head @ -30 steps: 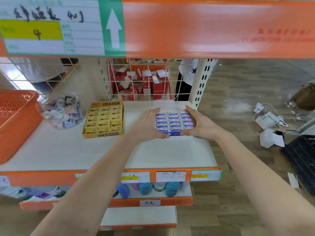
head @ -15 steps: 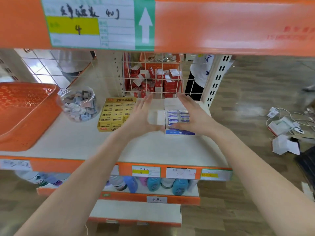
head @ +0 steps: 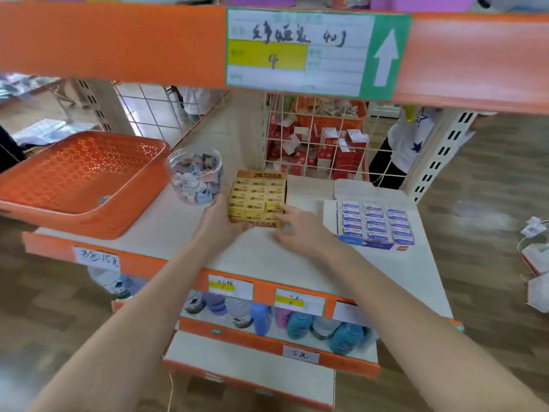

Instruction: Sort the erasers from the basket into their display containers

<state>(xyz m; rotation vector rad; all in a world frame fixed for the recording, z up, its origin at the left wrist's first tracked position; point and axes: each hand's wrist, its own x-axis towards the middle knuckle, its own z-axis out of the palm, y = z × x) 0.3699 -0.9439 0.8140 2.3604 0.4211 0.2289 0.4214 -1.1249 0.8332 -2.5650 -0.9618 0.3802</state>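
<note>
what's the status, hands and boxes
Left hand grips yellow box at near-left corner; right hand touches its near-right corner. Blue box looks full, apart to the right. Jar close on yellow box's left.

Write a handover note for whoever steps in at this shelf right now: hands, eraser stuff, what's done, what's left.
Left hand: grips the yellow box of erasers at its near left corner.
Right hand: fingers touch that box's near right corner.
Blue box: on the shelf to the right, rows full, untouched.
Jar of mixed erasers: between the orange basket and the yellow box.
Done: both boxes look full; the basket looks nearly emptied.
Left: settle the yellow box in place; check the basket for a possible leftover.
</note>
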